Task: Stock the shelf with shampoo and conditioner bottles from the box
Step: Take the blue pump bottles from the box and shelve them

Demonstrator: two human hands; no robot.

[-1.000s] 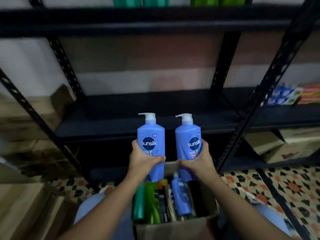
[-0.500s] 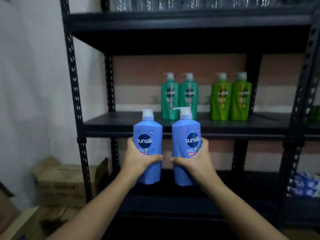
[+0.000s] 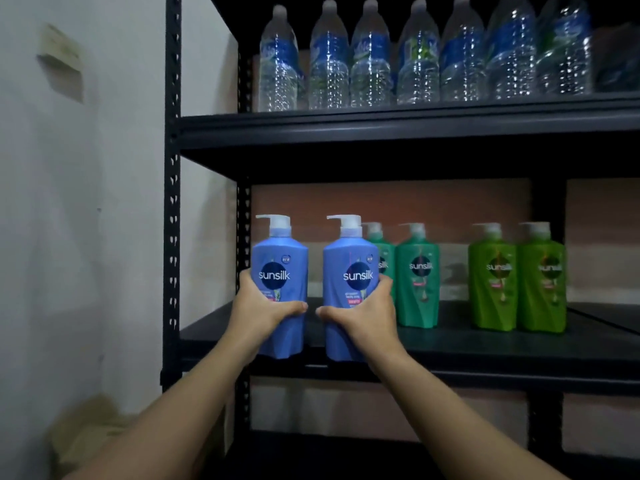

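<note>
Head view, hands: the left hand is wrapped round the lower body of the left blue bottle; the right hand grips the right blue bottle the same way, fingers closed on each.
Head view, bottles: both are upright, pumps up, at the shelf's left front edge; their bases seem level with the edge, and I cannot tell if they rest on it.
Head view, neighbours: two dark green bottles stand just beside the right blue one; two light green bottles stand further right.
Head view, above: water bottles line the upper shelf.
Risk, edge: if released now, a base half over the front edge may tip the bottle off toward the floor.
Risk, knock: pushing the right one back could bump the nearest green bottle and topple it.
Risk, post: the left one sits close to the left post; its pump may catch there.
Risk, grip: each low, one-handed hold leaves the top free to sway.
</note>
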